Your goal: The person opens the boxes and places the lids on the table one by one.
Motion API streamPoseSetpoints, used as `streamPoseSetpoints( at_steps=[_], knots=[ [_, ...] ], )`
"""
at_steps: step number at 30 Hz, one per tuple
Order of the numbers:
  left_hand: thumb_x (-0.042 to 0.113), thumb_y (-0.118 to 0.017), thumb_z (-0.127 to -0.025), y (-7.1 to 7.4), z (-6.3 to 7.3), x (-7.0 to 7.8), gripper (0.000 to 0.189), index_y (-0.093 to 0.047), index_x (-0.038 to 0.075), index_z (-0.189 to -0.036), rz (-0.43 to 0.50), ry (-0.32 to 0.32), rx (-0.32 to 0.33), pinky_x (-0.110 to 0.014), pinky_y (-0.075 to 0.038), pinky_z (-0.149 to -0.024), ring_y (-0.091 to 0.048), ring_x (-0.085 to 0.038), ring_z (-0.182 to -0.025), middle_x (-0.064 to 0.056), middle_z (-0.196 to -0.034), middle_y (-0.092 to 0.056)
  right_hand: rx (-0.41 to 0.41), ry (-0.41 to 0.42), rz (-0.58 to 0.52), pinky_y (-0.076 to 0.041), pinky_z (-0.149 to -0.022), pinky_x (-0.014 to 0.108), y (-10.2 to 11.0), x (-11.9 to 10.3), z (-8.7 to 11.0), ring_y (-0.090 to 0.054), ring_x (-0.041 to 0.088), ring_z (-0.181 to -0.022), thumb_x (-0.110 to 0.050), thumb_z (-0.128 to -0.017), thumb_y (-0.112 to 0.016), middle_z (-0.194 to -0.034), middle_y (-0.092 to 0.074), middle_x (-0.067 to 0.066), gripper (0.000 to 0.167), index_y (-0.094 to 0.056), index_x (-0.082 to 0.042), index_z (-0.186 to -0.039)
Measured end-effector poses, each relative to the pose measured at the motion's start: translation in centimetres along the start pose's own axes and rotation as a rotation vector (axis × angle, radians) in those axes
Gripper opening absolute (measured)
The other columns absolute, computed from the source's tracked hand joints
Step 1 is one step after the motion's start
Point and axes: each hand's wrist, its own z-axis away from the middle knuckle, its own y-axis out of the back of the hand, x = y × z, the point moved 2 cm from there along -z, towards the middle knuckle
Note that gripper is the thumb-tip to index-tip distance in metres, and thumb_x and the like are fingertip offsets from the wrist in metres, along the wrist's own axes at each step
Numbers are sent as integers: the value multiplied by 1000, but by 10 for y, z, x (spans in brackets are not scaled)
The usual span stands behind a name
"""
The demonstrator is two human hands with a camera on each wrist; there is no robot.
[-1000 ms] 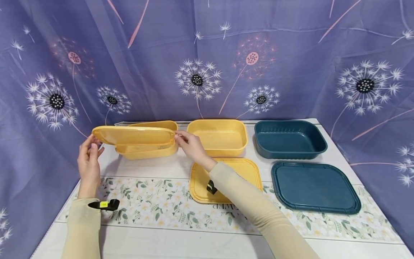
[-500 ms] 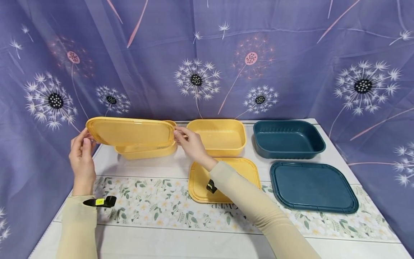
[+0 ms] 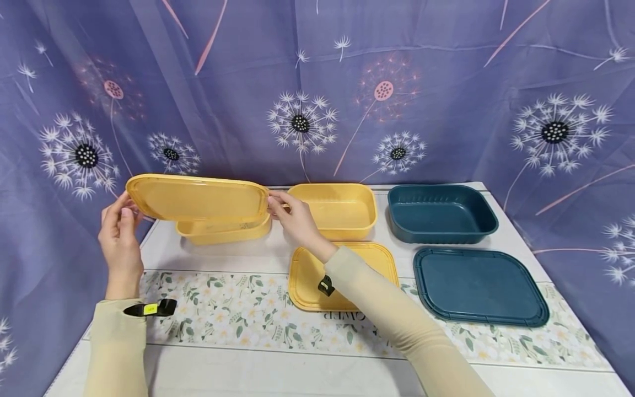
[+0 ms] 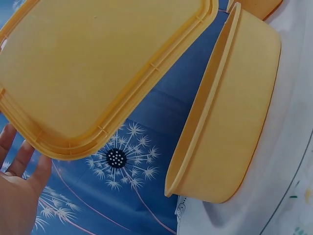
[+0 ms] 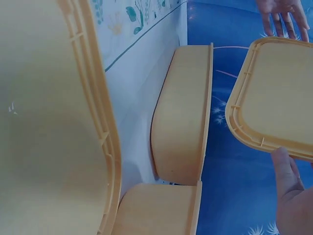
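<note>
A yellow lid (image 3: 198, 198) is held up, tilted steeply, over the left yellow container (image 3: 223, 231), overlapping its back part in the head view. My right hand (image 3: 297, 220) pinches the lid's right end, thumb in front. At the left end, the fingertips of my left hand (image 3: 120, 237) touch the lid's edge, with fingers fairly straight and thumb apart from it. The left wrist view shows those fingers below the rounded corner of the lid (image 4: 88, 73), beside the container (image 4: 230, 112). In the right wrist view, the right thumb presses the near edge of the lid (image 5: 279, 93).
A second yellow container (image 3: 337, 212) stands to the right, its lid (image 3: 307, 281) lying flat in front under my right forearm. Further right are a dark blue container (image 3: 441, 212) and its dark blue lid (image 3: 481, 286). A purple curtain (image 3: 238, 82) hangs behind the table.
The yellow lid has risen, mostly at its left end, and tilted further up, showing more of its face. My left hand has moved left and up with it; the right hand has barely moved.
</note>
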Motion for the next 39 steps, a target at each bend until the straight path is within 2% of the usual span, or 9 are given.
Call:
streamPoseSetpoints(
  at_steps=[7, 14, 19, 21, 23, 26, 30, 33, 39],
  knots=[
    [12, -56, -104, 3, 4, 2, 30, -67, 3, -131, -65, 1, 15, -19, -51, -94, -58, -14, -107, -4, -111, -57, -16, -21, -17, -60, -86, 39, -3, 1, 6, -71, 33, -100, -22, -106, -54, -107, -67, 16, 36, -62, -3, -136],
    [14, -57, -104, 3, 5, 4, 31, -67, 4, -131, -106, 14, 11, -17, -50, -90, -60, -12, -106, -3, -113, -58, -15, -25, -17, -60, -83, 34, -3, 1, 7, -70, 37, -98, -24, -106, -55, -109, -69, 16, 37, -62, -3, -136],
    [12, -57, -104, 5, 5, 2, 30, -68, 3, -130, -116, 18, 10, -18, -48, -85, -59, -11, -100, -4, -111, -59, -9, -43, 1, -61, -83, 39, -2, 3, 7, -72, 25, -89, -26, -106, -56, -107, -70, 16, 38, -62, -3, -135],
    [10, -57, -103, 6, 5, 1, 30, -68, 2, -130, -133, 15, 11, -17, -48, -83, -59, -10, -98, -3, -110, -59, -8, -49, 8, -61, -82, 37, -3, 4, 7, -72, 22, -87, -26, -105, -57, -106, -70, 15, 38, -63, -4, -135],
    [7, -57, -103, 8, 4, 1, 30, -68, 2, -130, -147, 14, 9, -16, -49, -83, -59, -10, -99, -2, -109, -59, -8, -53, 11, -61, -80, 36, -3, 4, 8, -72, 23, -86, -26, -105, -57, -105, -70, 15, 38, -63, -4, -135],
    [2, -57, -101, 9, 4, 0, 30, -68, 2, -129, -166, 10, 9, -14, -50, -84, -59, -10, -101, 0, -108, -60, -13, -53, -7, -61, -81, 39, -3, 5, 8, -72, 32, -89, -26, -105, -57, -104, -70, 16, 38, -63, -2, -135],
    [-3, -56, -100, 10, 4, -1, 32, -68, 2, -129, -266, -16, 7, -13, -50, -83, -58, -9, -100, 5, -107, -60, -22, -53, -39, -60, -82, 44, -3, 5, 10, -71, 39, -92, -25, -105, -57, -102, -70, 18, 38, -63, -1, -134],
    [-6, -56, -99, 10, 5, -1, 34, -68, 4, -130, -357, -33, 13, -13, -49, -80, -56, -6, -97, 10, -105, -60, -31, -60, -32, -61, -80, 38, -4, 5, 11, -71, 35, -90, -26, -105, -57, -101, -70, 17, 39, -63, -2, -135],
    [-9, -57, -98, 11, 7, 1, 36, -69, 4, -129, -400, -28, 29, -13, -47, -75, -56, -4, -95, 12, -104, -60, -49, -71, -9, -61, -79, 34, -5, 6, 13, -72, 27, -86, -26, -105, -56, -100, -70, 19, 39, -62, -3, -136]
  ],
)
